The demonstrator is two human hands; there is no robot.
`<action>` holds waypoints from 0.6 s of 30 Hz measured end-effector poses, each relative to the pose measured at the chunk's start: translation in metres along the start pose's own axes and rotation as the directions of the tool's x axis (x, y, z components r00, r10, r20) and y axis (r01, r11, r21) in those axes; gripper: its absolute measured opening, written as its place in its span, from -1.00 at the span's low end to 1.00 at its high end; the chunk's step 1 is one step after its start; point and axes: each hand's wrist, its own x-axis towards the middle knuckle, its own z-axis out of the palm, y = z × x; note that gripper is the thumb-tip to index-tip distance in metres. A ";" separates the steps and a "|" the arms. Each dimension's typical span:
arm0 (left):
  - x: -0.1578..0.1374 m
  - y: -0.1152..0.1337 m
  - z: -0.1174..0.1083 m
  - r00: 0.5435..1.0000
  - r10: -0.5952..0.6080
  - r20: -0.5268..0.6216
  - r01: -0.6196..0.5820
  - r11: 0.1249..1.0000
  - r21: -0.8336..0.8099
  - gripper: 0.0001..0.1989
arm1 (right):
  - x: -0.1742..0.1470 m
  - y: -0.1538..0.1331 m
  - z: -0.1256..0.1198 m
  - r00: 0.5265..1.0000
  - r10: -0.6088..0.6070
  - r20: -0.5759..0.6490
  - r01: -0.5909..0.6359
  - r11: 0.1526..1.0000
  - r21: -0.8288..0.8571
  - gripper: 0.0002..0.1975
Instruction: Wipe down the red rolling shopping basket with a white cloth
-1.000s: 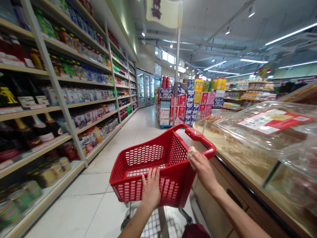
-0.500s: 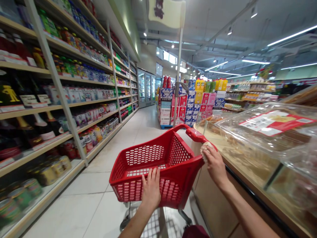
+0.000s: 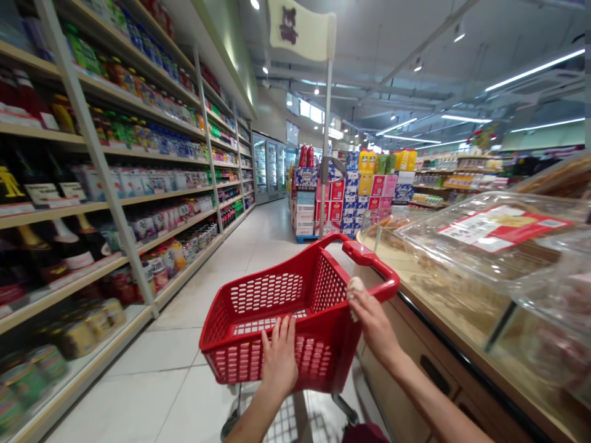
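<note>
A small red plastic shopping cart [image 3: 330, 363] with perforated walls stands in front of me. My left hand [image 3: 281, 357] lies flat against its near side wall, fingers stretched up to the top rim. In my right hand [image 3: 373, 320] is a crumpled whitish cloth [image 3: 354, 289], mostly covered by the fingers. That hand presses the cloth on the rim at the cart's handle end, just below the red handle [image 3: 369, 258]. The basket holds nothing that I can see. A pole with a cream bear flag [image 3: 302, 27] rises behind the cart.
Tall shelves [image 3: 170, 151] of bottles, cans and packets line the left. Close on the right runs a counter [image 3: 429, 307] with clear plastic food boxes [image 3: 480, 240]. Stacked drink cartons [image 3: 330, 203] stand ahead, with glass-door fridges [image 3: 270, 163] beyond. Pale tiles [image 3: 152, 394] cover the floor.
My right hand with the cloth has slid leftward and down, from the side of the handle to the rim beside it. My left hand stays on the side wall. The view has shifted slightly.
</note>
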 end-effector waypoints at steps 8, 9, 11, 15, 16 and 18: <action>0.000 -0.001 0.000 1.000 0.013 -0.007 -0.013 1.000 -0.005 -0.32 | 0.006 0.026 -0.016 0.983 0.162 -0.085 -0.168 0.983 -0.070 -0.63; -0.001 -0.001 0.001 1.000 0.011 -0.009 -0.011 1.000 -0.005 -0.32 | 0.004 0.029 -0.019 0.977 0.184 -0.104 -0.193 0.978 -0.074 -0.63; 0.000 -0.001 0.001 1.000 0.005 -0.006 -0.005 1.000 -0.006 -0.32 | -0.005 0.021 -0.020 0.987 0.144 -0.073 -0.146 0.989 -0.028 -0.63; 0.000 -0.001 0.000 1.000 0.007 0.030 -0.006 1.000 -0.011 -0.30 | -0.011 0.000 -0.019 1.000 0.021 0.000 -0.021 0.994 0.107 -0.64; 0.000 -0.002 0.000 0.999 0.011 0.033 -0.011 1.000 -0.010 -0.28 | -0.009 0.001 -0.021 0.997 0.075 -0.025 -0.072 0.992 0.101 -0.63; 0.000 -0.002 -0.001 0.999 0.020 0.026 -0.020 1.000 -0.010 -0.26 | -0.010 0.008 -0.025 0.968 0.231 -0.095 -0.225 0.972 0.070 -0.61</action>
